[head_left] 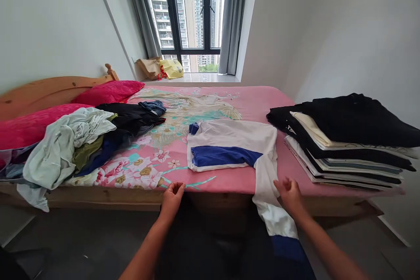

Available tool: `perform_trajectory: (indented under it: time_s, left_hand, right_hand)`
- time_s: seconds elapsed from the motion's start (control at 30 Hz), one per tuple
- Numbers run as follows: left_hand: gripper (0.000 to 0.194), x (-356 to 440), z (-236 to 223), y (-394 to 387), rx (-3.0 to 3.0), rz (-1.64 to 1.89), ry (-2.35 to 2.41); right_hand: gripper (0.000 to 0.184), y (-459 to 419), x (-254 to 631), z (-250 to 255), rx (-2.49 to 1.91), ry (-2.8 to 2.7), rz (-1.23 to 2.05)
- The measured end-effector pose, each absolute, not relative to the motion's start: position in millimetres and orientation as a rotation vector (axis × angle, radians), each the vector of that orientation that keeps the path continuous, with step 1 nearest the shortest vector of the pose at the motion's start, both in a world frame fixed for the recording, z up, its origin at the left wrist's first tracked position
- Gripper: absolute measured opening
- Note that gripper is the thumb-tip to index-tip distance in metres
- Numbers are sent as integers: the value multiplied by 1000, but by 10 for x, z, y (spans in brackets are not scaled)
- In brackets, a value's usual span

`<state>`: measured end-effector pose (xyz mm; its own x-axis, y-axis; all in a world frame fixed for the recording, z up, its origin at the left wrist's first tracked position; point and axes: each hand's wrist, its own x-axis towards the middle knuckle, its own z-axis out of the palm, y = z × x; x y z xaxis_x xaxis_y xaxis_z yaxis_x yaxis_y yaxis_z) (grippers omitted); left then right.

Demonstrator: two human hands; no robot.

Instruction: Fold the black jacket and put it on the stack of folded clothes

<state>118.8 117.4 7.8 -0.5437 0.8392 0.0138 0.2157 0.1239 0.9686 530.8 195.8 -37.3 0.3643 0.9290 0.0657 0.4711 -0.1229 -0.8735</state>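
A white long-sleeved shirt with blue panels (232, 133) lies partly folded on the bed, its body forming a flat band. One white sleeve (266, 175) runs over the bed's front edge and hangs down, ending in a blue part. My right hand (290, 194) is beside this sleeve at the bed edge, fingers loosely curled and apart; nothing shows in its grasp. My left hand (173, 197) hovers at the front edge, left of the shirt, fingertips drawn together with nothing visible between them.
A tall stack of folded clothes (348, 148) stands on the bed's right end. At left, a loose heap of clothes (78, 140) leans against red pillows (108, 92) and spills over the edge. Paper and yellow bags (171, 68) rest on the windowsill.
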Motion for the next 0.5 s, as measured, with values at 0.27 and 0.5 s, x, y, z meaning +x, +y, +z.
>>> perform_trajectory:
  time_s: [0.27,0.5]
  left_hand:
    - [35,1420,122,1665,1619,1047,2281]
    - [6,1240,237,2000,1501,1154,2140]
  right_hand:
    - [59,1013,5094,-915,-1901,-1624,557]
    - [39,967,5623,-620,-1916,-1186,839]
